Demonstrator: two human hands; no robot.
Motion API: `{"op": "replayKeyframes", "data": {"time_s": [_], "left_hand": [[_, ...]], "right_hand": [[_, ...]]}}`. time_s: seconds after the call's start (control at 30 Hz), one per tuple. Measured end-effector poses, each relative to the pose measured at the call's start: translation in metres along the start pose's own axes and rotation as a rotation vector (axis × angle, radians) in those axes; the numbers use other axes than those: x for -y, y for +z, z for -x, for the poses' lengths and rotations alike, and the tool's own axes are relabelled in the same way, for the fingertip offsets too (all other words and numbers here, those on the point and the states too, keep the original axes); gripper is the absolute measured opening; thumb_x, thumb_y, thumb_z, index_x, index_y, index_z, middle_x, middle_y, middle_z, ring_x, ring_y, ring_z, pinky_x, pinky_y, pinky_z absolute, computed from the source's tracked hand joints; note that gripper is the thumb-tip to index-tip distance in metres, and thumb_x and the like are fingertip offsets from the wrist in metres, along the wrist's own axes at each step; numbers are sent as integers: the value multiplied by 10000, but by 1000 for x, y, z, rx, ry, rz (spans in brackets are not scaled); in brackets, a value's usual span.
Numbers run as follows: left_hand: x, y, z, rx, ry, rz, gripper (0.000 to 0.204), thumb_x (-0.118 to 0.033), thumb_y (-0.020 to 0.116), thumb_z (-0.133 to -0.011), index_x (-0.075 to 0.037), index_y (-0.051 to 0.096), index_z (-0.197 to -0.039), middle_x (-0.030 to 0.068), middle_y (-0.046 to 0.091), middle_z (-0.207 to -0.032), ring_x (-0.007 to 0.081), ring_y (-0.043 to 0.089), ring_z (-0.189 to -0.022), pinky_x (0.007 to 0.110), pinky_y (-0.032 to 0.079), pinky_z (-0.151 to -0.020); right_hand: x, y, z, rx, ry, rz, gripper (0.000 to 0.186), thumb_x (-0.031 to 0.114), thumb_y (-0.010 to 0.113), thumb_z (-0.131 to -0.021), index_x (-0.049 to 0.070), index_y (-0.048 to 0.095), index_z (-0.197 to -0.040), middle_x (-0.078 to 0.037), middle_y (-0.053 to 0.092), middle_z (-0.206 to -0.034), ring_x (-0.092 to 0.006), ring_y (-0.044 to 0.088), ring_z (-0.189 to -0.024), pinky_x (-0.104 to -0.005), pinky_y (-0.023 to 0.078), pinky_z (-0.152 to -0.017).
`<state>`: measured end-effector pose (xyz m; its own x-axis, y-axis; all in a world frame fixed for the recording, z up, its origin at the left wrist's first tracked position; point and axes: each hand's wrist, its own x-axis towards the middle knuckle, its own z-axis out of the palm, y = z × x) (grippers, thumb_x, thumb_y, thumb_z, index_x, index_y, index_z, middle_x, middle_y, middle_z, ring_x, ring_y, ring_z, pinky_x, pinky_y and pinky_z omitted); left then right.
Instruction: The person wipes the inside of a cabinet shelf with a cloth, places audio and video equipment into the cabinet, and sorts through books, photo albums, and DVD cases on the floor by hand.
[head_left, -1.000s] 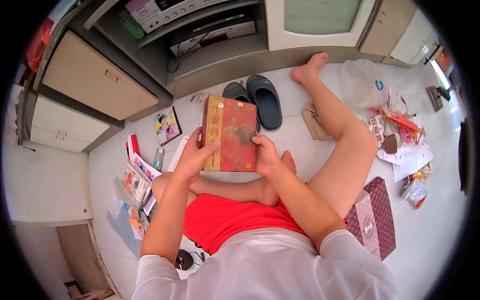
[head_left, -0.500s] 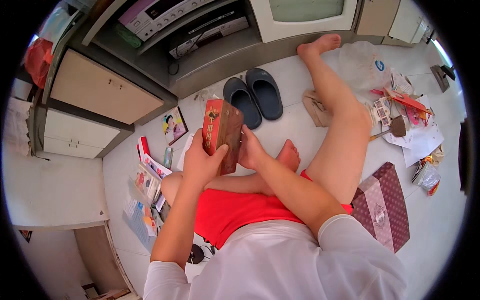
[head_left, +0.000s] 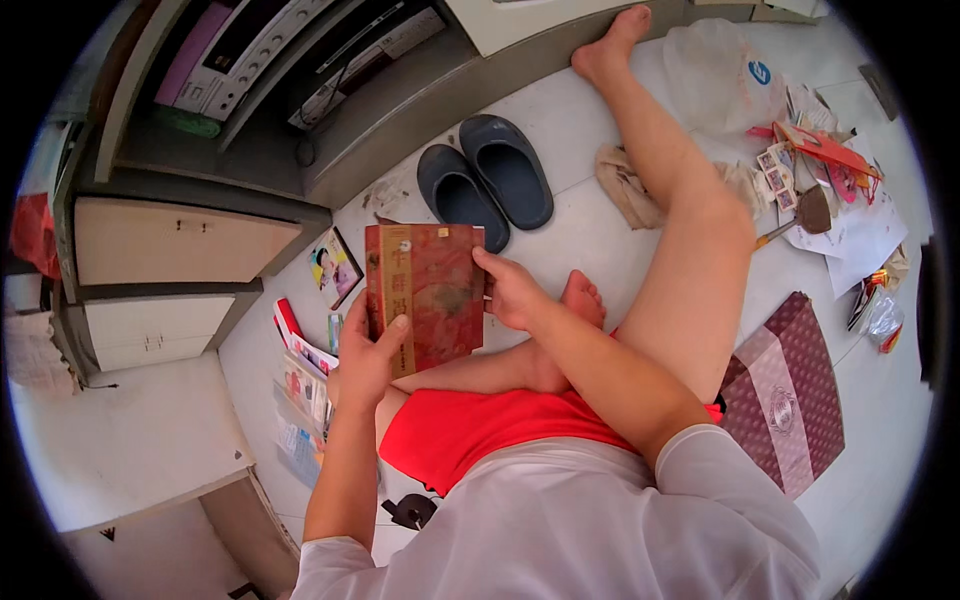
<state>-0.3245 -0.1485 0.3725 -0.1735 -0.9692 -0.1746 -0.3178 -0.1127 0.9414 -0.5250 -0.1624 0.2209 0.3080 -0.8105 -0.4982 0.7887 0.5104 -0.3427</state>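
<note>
A red, book-shaped box (head_left: 432, 295) with gold lettering and a worn, darkened broad side is held up above my lap. My left hand (head_left: 372, 350) grips its left edge, the thumb lying on the front and the fingers mostly hidden behind. On the right edge, my right hand (head_left: 515, 292) holds it with the thumb on the front near the upper corner. The box is shut, with its broad face turned toward me. Beyond it on the floor stands a pair of dark slippers (head_left: 487, 185).
A cabinet (head_left: 190, 240) with audio units runs along the left and far side. Left of my knee lie a framed picture (head_left: 335, 267) and papers. A patterned maroon box (head_left: 785, 395) lies right; past my leg are a plastic bag (head_left: 720, 80), brown cloth (head_left: 628, 190) and scattered papers (head_left: 860, 240).
The red box has been turned between my hands, so its broad side faces me instead of mainly its narrow side. Both hands keep hold of it. The view has shifted slightly.
</note>
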Motion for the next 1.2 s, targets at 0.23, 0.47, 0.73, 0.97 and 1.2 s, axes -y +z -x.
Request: {"op": "replayKeyframes", "data": {"time_s": [0.23, 0.47, 0.73, 0.97, 1.2], "left_hand": [[9, -30, -17, -18, -111, 234, 622, -120, 708, -945, 35, 436, -1483, 108, 630, -1330, 191, 604, -1191, 339, 477, -1027], [53, -49, -29, -1, -232, 542, 559, -164, 614, -995, 8, 426, -1493, 125, 613, -1365, 238, 621, -1221, 384, 509, -1039], [145, -45, -67, -59, -432, 980, 465, -228, 561, -1030, -34, 491, -1447, 136, 611, -1378, 307, 610, -1245, 475, 479, -1093], [192, -37, -97, 78, -556, 1073, 457, -302, 542, -1041, -63, 516, -1430, 130, 608, -1400, 328, 583, -1288, 519, 436, -1130], [193, -29, -94, -172, -403, 419, 430, -213, 566, -1019, -29, 537, -1407, 117, 653, -1287, 254, 649, -1123, 412, 518, -985]], "right_hand": [[15, -5, -21, 94, -134, 17, 400, 418, 628, -1018, 74, 604, -1220, -69, 650, -1179, -203, 631, -1037, -380, 514, -920], [37, -10, -30, -33, -286, 211, 396, 332, 620, -1028, -31, 615, -1187, -106, 686, -1097, -195, 660, -969, -360, 545, -852], [80, -38, -21, -421, -568, 468, 420, 289, 610, -1034, -80, 632, -1234, -145, 709, -1103, -189, 654, -943, -333, 529, -842], [92, -49, -18, -424, -521, 139, 458, 344, 455, -1105, -40, 602, -1306, -133, 668, -1238, -206, 630, -1074, -375, 513, -933], [77, -15, -5, -197, -278, -115, 472, 390, 412, -1104, 28, 552, -1374, -140, 617, -1345, -289, 608, -1211, -469, 480, -1070]]}}
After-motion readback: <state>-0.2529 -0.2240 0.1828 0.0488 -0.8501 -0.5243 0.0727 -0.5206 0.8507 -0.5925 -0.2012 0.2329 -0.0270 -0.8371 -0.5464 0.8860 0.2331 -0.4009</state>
